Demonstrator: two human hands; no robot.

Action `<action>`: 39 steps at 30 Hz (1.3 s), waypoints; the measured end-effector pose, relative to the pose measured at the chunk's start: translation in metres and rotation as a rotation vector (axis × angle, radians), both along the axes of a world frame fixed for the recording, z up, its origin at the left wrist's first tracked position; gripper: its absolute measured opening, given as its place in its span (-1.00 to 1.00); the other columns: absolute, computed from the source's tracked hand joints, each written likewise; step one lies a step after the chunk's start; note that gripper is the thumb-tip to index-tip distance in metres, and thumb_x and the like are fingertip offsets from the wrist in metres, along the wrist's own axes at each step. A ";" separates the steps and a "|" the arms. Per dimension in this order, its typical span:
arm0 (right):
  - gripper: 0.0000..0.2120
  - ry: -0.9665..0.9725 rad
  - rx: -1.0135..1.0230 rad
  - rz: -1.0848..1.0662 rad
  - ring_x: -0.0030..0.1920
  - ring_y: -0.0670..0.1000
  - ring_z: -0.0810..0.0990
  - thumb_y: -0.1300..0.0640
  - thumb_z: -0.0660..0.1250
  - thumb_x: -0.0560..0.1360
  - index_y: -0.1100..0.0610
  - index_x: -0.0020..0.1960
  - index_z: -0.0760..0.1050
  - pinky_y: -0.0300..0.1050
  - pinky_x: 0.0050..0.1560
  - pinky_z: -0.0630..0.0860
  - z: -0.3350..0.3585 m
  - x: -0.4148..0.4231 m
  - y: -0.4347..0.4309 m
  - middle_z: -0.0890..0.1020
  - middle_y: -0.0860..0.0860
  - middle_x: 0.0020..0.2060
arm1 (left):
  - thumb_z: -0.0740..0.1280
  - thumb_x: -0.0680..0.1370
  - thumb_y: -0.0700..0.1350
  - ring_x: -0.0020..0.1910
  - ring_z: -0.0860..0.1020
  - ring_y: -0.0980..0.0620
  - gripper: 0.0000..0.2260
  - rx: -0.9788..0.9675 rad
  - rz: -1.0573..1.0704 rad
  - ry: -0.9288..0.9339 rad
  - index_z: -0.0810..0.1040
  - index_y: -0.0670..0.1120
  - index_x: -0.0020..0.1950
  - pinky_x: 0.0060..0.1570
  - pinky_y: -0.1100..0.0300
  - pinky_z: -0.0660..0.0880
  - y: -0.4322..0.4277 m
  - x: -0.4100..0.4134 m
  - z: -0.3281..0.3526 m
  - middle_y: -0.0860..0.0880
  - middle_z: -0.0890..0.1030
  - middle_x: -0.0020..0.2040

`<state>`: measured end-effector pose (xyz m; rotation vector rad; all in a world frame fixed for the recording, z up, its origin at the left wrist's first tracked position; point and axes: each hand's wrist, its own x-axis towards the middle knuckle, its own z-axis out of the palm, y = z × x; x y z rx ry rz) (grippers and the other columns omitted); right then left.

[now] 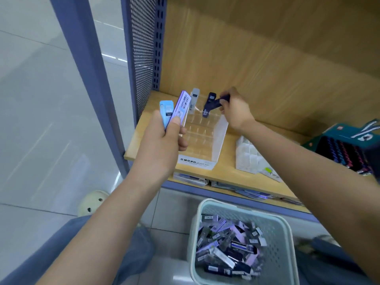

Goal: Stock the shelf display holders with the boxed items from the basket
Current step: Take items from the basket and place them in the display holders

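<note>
The holder [213, 138] stands near the shelf's [228, 167] front left corner, with two boxes [193, 101] in its back row, a second holder [246, 157] to its right, and the basket [283, 229] on the floor [41, 99] before the shelf.

A single wide-angle view looks out from the person's head, facing forward and steeply down. It sits close to the wooden shelf [228, 163], which fills the upper right within arm's reach, its clear holder [218, 138] near mid-frame. Both forearms enter from the bottom corners, with the left hand [162, 140] and right hand [234, 112] near the centre. The basket [277, 233] lies almost directly below, at the bottom edge. The lens bends the blue upright [84, 58] on the left, beside the tiled floor [30, 99]
</note>
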<state>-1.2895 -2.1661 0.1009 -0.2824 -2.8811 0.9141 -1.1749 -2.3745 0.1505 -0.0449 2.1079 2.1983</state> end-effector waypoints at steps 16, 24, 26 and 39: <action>-0.75 0.128 0.345 0.130 -0.07 0.18 0.50 0.31 0.27 0.52 0.25 0.19 0.37 -0.05 -0.17 0.40 -0.013 -0.009 -0.012 0.43 0.14 0.14 | 0.06 0.66 -0.10 -0.39 0.45 0.19 -0.83 0.054 -0.011 -0.115 0.36 0.09 -0.08 -0.38 0.46 0.44 0.002 -0.010 -0.009 0.08 0.48 -0.21; -0.71 0.213 0.372 0.034 -0.09 0.07 0.48 0.26 0.31 0.51 0.23 0.21 0.35 -0.11 -0.23 0.36 -0.013 -0.006 -0.018 0.42 0.11 0.13 | 0.08 0.65 -0.11 -0.40 0.44 0.16 -0.87 -0.016 -0.067 -0.148 0.40 0.04 0.03 -0.32 0.36 0.47 0.009 -0.008 -0.013 0.08 0.49 -0.21; -0.84 0.231 0.168 0.026 -0.24 -0.01 0.45 0.18 0.24 0.57 0.23 0.11 0.41 -0.17 -0.22 0.34 -0.005 0.002 -0.027 0.50 0.05 -0.08 | 0.11 0.64 -0.12 -0.44 0.43 0.17 -0.89 -0.020 -0.077 -0.159 0.42 -0.03 0.07 -0.40 0.38 0.45 0.010 -0.007 -0.015 0.08 0.51 -0.23; -0.88 -0.084 -0.515 0.234 -0.28 -0.11 0.56 0.18 0.23 0.58 0.16 -0.02 0.53 -0.24 -0.22 0.57 0.031 0.104 -0.031 0.58 -0.03 -0.25 | 0.26 0.57 -0.16 -0.55 0.41 0.20 -0.97 -0.161 -0.162 -0.143 0.47 -0.11 -0.04 -0.48 0.37 0.40 0.014 0.006 -0.027 0.03 0.57 -0.27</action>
